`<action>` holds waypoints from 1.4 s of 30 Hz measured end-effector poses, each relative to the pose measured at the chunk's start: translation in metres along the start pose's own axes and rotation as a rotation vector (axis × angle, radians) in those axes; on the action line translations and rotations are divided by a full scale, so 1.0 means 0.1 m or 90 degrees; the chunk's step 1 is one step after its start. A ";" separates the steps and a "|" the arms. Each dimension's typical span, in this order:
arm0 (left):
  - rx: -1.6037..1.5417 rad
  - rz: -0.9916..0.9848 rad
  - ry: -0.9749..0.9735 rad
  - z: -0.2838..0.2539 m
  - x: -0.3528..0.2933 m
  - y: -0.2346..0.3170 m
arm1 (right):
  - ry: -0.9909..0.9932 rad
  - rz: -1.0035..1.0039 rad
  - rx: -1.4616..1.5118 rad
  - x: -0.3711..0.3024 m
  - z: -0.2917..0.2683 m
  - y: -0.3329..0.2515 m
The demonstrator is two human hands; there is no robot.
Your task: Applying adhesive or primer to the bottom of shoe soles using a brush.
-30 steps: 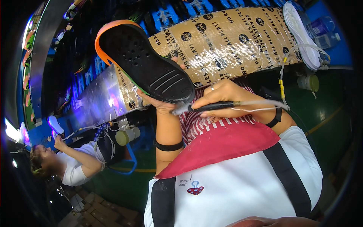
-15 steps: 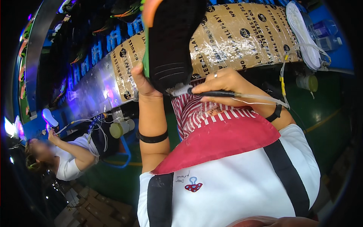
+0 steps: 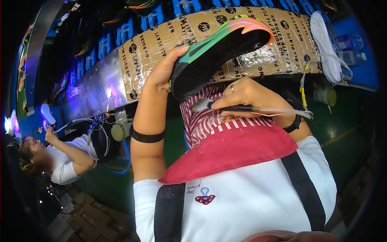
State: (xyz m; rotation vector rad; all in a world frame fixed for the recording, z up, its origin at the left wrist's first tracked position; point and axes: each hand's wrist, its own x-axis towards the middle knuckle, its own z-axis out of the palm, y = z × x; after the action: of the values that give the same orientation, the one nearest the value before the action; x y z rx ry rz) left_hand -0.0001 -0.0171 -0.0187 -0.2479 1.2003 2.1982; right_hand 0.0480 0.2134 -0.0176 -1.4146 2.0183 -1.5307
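Note:
A shoe upper [image 3: 217, 60], black on its underside with green and orange sides, tilts across in front of me. My left hand [image 3: 167, 68] is closed around its lower left end, thumb on the green side. In my right hand [image 3: 250, 94] is a brush [image 3: 236, 108] with a black handle, pale bristles and a clear tube running from its back end. The bristle tip lies just below the shoe's near end, apart from it, over my striped apron [image 3: 197, 131]. Some fingers of the right hand are hidden behind the handle.
A cardboard-covered bench [image 3: 177, 30] crosses ahead. On its right stand a white sole [image 3: 325, 48] and a clear plastic bottle [image 3: 352, 56]. Blue racks [image 3: 151, 18] line the far side. At left another person [image 3: 70, 157] holds a pale sole [image 3: 47, 114]. A cylindrical container [image 3: 118, 132] hangs below the bench.
The shoe has swung from upright to a slant, its orange end now at upper right and farther off. The brush has come away from the shoe's near end.

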 end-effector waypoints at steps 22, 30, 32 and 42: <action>0.313 -0.130 0.075 0.09 0.02 0.18 | 0.062 -0.041 -0.134 -0.05 -0.01 -0.01; 0.250 -0.143 0.105 0.03 -0.06 0.19 | 0.102 -0.030 -0.097 -0.08 0.04 -0.03; 0.171 -0.136 0.100 0.11 -0.05 0.08 | 0.204 0.014 -0.057 -0.07 -0.01 -0.02; -0.085 -0.046 0.114 0.13 -0.05 -0.45 | 0.414 0.231 0.102 -0.08 -0.23 0.30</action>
State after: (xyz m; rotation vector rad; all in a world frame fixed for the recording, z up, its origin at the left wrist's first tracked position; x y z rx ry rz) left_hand 0.0320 0.0092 -0.0408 -0.5453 1.1192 2.2331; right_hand 0.0203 0.2327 -0.0354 -0.4687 2.2413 -2.0837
